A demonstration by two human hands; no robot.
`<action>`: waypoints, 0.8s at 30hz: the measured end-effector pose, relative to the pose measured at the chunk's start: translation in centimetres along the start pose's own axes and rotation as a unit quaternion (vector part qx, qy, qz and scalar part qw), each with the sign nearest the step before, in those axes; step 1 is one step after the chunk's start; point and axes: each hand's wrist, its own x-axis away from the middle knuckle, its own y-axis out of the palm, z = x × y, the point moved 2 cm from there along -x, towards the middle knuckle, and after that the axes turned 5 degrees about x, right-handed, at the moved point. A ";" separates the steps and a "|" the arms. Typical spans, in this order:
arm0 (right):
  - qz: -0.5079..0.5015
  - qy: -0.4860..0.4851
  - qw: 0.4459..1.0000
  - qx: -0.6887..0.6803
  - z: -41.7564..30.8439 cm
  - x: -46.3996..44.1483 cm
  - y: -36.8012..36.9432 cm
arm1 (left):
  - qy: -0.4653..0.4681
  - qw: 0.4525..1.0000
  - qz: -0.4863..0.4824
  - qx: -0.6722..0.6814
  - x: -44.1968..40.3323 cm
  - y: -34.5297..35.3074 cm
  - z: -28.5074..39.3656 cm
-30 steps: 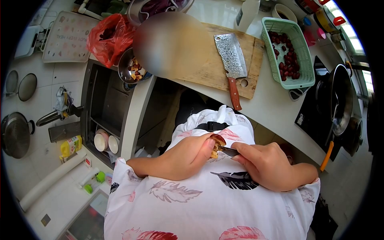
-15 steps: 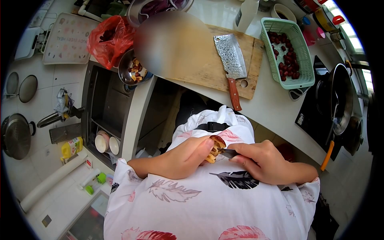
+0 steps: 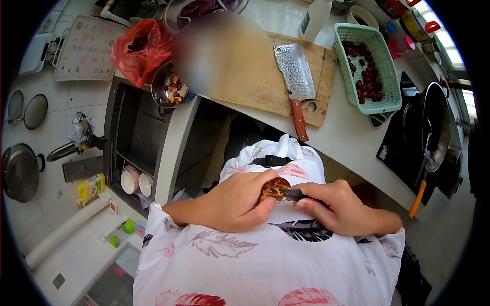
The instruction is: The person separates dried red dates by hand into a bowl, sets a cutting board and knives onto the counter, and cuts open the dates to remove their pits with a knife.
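Between the thumb and fingers of my left hand [image 3: 232, 202] is a brownish-red piece of food [image 3: 274, 188], its yellowish, hollowed inside showing. My right hand [image 3: 337, 206] grips a small dark-handled tool [image 3: 295, 195], whose tip meets the food; the tip itself is mostly hidden. Both hands are close together in front of the white feather-print apron [image 3: 275, 255]. Beyond them, a cleaver [image 3: 295, 71] with a wooden handle lies on the wooden cutting board [image 3: 320, 92]. A metal bowl [image 3: 161, 84] at the left holds cut reddish and yellowish pieces.
A green basket [image 3: 390, 84] of dark red fruits stands right of the board. A red plastic bag [image 3: 145, 61] is beside the bowl, above the sink [image 3: 140, 122]. At the right is a wok [image 3: 439, 127] on the black stove [image 3: 390, 148]. A blurred patch hides part of the board.
The food piece has turned in my left hand, showing more of its inside, and my left thumb has shifted lower. My right hand has moved slightly up with the tool.
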 end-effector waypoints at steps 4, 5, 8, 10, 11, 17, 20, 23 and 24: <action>-0.006 0.005 1.000 0.001 0.0 0.1 0.0 | -0.003 1.000 0.019 0.022 -0.1 0.0 0.2; -0.017 0.014 1.000 0.001 -0.1 0.0 -0.1 | 0.000 1.000 0.011 0.003 0.0 0.0 0.0; -0.036 0.023 0.999 -0.005 -0.1 -0.1 -0.2 | -0.007 1.000 -0.006 0.010 0.0 0.0 0.0; -0.046 0.024 0.999 -0.012 0.1 -0.1 -0.3 | -0.018 0.999 -0.015 0.036 0.0 0.0 0.1; -0.055 0.021 0.998 -0.029 0.1 -0.2 -0.3 | -0.032 0.998 -0.037 0.034 -0.1 -0.1 0.1; -0.094 0.032 0.993 -0.065 0.1 -0.6 -0.8 | -0.069 0.995 -0.062 0.037 -0.1 0.0 0.1; -0.106 0.042 0.989 -0.096 0.8 -0.7 -0.5 | -0.087 0.993 -0.065 0.039 -0.2 -0.1 0.1; -0.125 0.061 0.979 -0.149 1.2 -0.9 -0.4 | -0.086 0.994 -0.060 0.039 -0.2 0.0 -0.1; -0.141 0.081 0.970 -0.180 1.3 -0.9 -0.4 | -0.078 0.995 -0.058 0.033 -0.2 -0.1 -0.2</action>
